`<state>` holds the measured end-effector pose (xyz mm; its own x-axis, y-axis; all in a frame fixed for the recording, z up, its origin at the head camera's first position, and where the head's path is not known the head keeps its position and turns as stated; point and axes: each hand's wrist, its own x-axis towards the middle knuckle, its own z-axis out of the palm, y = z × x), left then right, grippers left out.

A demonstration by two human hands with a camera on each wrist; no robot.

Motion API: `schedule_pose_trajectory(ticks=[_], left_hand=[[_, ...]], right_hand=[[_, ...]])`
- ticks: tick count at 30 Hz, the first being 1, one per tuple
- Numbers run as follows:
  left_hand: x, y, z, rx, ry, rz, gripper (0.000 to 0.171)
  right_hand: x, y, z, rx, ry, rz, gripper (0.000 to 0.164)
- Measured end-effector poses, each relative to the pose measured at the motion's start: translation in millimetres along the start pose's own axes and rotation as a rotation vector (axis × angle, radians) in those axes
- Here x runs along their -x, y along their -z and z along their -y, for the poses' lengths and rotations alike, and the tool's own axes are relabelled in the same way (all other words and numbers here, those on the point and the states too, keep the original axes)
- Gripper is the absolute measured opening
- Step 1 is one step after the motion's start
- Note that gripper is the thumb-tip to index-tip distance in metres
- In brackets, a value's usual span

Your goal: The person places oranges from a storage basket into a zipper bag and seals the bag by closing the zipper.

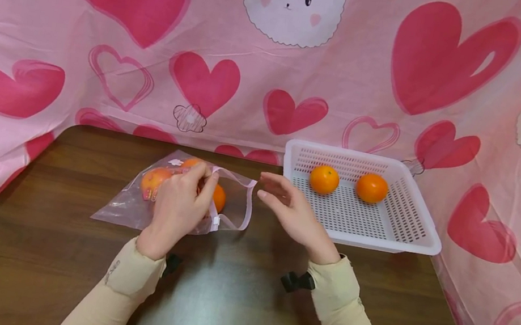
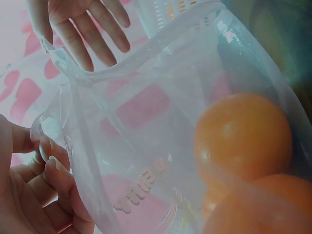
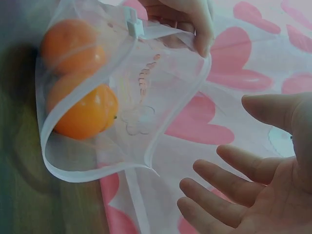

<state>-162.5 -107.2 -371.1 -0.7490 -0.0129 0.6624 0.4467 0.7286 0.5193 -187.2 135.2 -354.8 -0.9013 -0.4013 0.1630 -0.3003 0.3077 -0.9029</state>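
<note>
A clear zip bag (image 1: 120, 208) with a white zip slider (image 3: 134, 24) lies on the table, its mouth open toward the right. Inside are several oranges (image 2: 243, 136), seen through the plastic. My left hand (image 1: 182, 198) pinches the bag's upper edge between thumb and fingers; in the left wrist view its fingers curl at the plastic. Just right of the mouth, my right hand (image 1: 291, 211) hovers with fingers extended and apart, holding nothing. The right wrist view shows that right palm (image 3: 263, 195) beside the bag's rim, with a gap between them.
A white perforated basket (image 1: 361, 240) stands at the back right, holding two oranges (image 1: 323, 180) (image 1: 372, 189). Pink heart-print cloth (image 1: 257, 58) hangs behind and at both sides of the brown wooden table (image 1: 216, 304).
</note>
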Motion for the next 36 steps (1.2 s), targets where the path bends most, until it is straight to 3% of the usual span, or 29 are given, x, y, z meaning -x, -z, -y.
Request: schedule_pose_trajectory(ticks=[12,36], left_hand=[[0.4,0.4,0.5,0.001,0.008,0.008,0.024],[1.4,1.4,-0.8,0.01,0.007,0.003,0.024]], right_hand=[[0,19,9,0.107,0.013,-0.085,0.051],[-8,61,11,0.211,-0.072,-0.131,0.059]])
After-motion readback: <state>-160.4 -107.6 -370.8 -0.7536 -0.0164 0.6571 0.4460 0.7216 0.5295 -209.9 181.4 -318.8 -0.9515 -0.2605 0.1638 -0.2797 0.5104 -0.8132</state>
